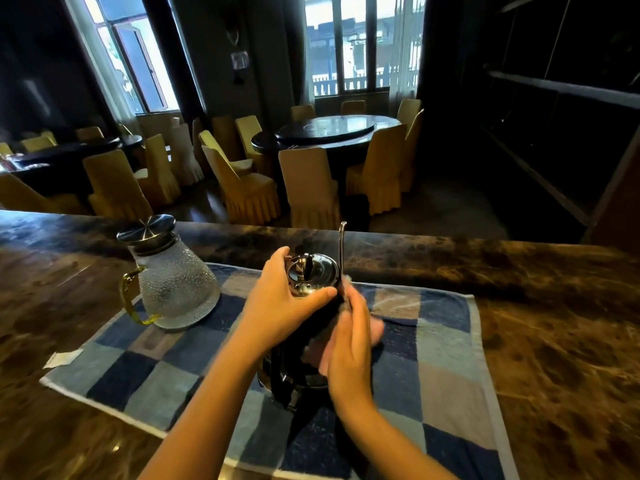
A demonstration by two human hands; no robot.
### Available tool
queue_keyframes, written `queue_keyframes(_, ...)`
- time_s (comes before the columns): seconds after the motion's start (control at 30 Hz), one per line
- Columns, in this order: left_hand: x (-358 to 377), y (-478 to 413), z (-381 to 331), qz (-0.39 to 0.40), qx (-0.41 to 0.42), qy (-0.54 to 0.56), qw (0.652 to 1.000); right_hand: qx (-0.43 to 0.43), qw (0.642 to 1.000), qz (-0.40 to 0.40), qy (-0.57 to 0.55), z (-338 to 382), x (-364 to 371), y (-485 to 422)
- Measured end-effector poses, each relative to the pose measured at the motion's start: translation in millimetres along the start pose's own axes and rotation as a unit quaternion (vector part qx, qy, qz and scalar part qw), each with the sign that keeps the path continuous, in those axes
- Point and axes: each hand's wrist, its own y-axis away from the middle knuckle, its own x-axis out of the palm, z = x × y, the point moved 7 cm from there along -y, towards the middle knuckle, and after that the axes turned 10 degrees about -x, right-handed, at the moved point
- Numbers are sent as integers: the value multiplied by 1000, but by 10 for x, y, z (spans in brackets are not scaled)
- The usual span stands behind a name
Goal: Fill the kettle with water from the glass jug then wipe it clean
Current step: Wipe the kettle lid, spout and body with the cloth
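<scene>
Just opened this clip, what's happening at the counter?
A person is wiping the kettle, which stands on a blue checked towel on the marble counter. The left hand grips the kettle's lidded top, while the right hand presses a pinkish cloth against its side. The lidded glass jug stands apart to the left on the towel.

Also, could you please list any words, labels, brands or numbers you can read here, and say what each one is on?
No text can be read in this view.
Hanging badge: too small and blurred to read.
White tag at the towel corner: no print shows.
Kettle and jug: no brand or marking visible.
</scene>
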Motion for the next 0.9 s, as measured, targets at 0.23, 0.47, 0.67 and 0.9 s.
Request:
queue_keyframes(0.23,18,-38,-30,43,8,6,999,213,974,56,-52,-512,6,-624)
queue_keyframes(0.47,22,-85,-18,81,22,9,996,58,989,73,-112,110,83,-320)
queue_keyframes(0.67,32,-40,34,92,-12,45,995,156,987,18,-19,-437,-75,-417)
queue_keyframes(0.9,3,-102,14,66,-20,54,996,11,1000,-7,-7,258,325,100)
